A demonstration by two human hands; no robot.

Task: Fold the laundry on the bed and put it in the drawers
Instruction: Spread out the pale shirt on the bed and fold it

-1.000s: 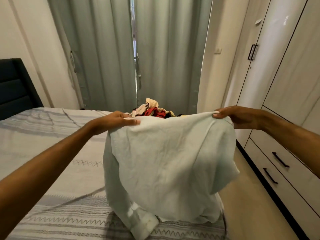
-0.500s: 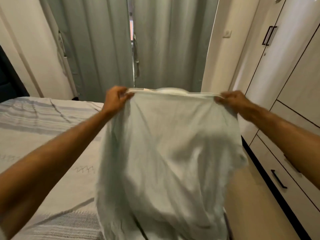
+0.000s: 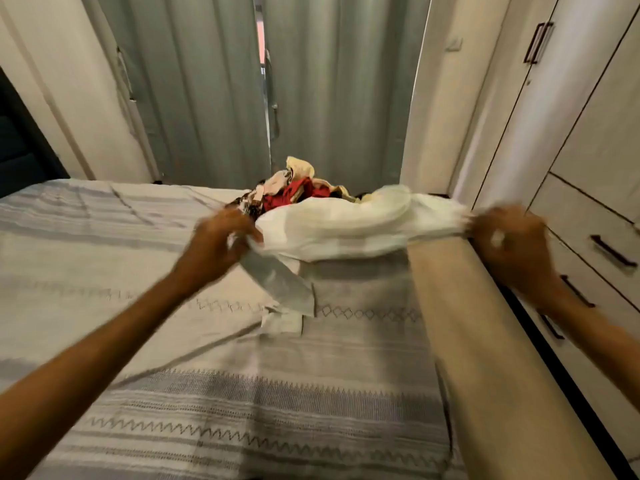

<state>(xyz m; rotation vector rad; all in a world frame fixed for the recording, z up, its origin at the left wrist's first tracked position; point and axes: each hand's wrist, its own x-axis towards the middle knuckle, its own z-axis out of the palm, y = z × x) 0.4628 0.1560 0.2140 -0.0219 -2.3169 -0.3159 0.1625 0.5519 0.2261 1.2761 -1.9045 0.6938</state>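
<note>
Both hands are motion-blurred. The left hand (image 3: 221, 237) grips one end of the pale shirt (image 3: 346, 226) and the right hand (image 3: 509, 240) grips the other, stretching it in the air above the bed (image 3: 104, 258). One sleeve hangs touching the bed. The shirt partly hides the laundry pile (image 3: 294, 192) behind it. The drawers (image 3: 588, 237) stand right of the bed, cut off by the frame edge.

Your left hand (image 3: 221, 242) and right hand (image 3: 509, 240) hold the shirt (image 3: 346, 223) stretched between them above the bed (image 3: 173, 341). The laundry pile (image 3: 294, 188) lies on the bed behind the shirt. The drawers (image 3: 595, 244) stand to your right, across the floor strip (image 3: 485, 341). The curtains (image 3: 329, 88) hang behind the bed
</note>
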